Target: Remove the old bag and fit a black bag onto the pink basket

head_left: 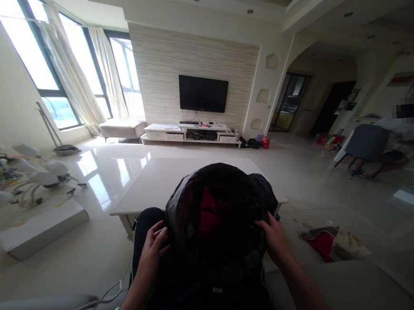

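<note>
A black bag (221, 249) of thin, slightly shiny material rests on my lap, its round mouth open toward me. Something dark pink or red (208, 212) shows inside; its kind is too dark to tell. My left hand (156, 240) is at the bag's left edge, fingers bent against it and the tips partly hidden. At the opposite side, my right hand (273, 233) grips the rim between thumb and fingers. Behind the bag's right side sits another black item (265, 188), mostly covered.
A white low table (138, 191) stands just beyond my knees. A long white box (44, 230) lies on the floor at left, and a red and beige cloth bag (338, 244) at right. White cables (86, 308) run over the sofa. A person sits far right on a grey chair (367, 141).
</note>
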`<action>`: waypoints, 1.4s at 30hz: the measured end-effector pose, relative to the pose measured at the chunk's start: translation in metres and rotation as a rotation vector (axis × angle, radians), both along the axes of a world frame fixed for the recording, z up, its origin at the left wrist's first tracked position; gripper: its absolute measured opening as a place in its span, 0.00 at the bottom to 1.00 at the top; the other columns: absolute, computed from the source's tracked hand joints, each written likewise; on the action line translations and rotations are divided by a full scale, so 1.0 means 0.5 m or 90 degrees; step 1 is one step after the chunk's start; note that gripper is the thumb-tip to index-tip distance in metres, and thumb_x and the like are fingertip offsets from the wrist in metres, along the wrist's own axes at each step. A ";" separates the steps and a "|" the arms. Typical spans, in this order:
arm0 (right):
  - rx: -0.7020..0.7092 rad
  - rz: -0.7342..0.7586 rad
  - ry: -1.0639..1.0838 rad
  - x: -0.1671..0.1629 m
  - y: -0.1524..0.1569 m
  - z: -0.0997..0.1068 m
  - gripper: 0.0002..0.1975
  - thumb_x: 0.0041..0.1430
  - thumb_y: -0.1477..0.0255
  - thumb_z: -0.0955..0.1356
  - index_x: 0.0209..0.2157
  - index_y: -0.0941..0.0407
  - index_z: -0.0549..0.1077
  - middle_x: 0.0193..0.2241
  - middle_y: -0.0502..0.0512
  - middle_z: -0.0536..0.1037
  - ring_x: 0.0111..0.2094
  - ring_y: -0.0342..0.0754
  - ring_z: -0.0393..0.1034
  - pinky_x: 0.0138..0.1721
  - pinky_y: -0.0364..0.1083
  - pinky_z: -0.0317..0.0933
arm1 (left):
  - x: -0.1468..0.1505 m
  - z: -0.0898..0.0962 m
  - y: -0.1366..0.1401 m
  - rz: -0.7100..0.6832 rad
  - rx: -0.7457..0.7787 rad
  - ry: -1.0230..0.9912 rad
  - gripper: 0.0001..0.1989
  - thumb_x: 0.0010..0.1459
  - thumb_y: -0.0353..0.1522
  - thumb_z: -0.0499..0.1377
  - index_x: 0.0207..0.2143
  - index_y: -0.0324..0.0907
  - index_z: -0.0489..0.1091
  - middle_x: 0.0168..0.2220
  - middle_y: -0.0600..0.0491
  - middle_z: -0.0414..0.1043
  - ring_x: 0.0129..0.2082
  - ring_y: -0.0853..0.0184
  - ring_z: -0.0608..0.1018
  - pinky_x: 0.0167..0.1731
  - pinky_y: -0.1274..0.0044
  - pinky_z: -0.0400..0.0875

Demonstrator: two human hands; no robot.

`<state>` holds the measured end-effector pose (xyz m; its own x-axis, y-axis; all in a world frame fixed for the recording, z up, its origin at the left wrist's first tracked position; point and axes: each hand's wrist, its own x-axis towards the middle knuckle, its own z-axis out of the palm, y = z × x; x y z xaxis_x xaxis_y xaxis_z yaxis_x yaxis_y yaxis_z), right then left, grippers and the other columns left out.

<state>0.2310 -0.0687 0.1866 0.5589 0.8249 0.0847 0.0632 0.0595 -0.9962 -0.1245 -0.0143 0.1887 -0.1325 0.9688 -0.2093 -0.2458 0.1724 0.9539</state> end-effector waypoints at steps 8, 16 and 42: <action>-0.025 0.039 0.107 -0.022 -0.002 0.037 0.23 0.41 0.63 0.76 0.43 0.53 0.82 0.39 0.52 0.85 0.44 0.58 0.75 0.48 0.51 0.66 | -0.006 -0.015 -0.004 -0.040 -0.020 -0.203 0.21 0.44 0.39 0.78 0.38 0.43 0.77 0.32 0.58 0.78 0.28 0.70 0.79 0.26 0.81 0.76; -0.016 0.035 0.133 -0.010 0.001 0.022 0.24 0.41 0.63 0.77 0.44 0.50 0.83 0.40 0.49 0.86 0.47 0.58 0.75 0.50 0.51 0.64 | 0.001 0.040 -0.012 0.077 -0.070 -0.376 0.12 0.66 0.23 0.57 0.42 0.40 0.80 0.40 0.52 0.86 0.38 0.68 0.86 0.41 0.80 0.84; -0.020 0.034 0.069 -0.010 0.000 0.027 0.27 0.42 0.62 0.76 0.48 0.52 0.81 0.44 0.54 0.86 0.50 0.61 0.76 0.52 0.54 0.67 | -0.045 0.014 -0.004 0.024 0.098 -0.053 0.34 0.37 0.45 0.80 0.43 0.45 0.71 0.34 0.60 0.77 0.29 0.69 0.79 0.27 0.79 0.75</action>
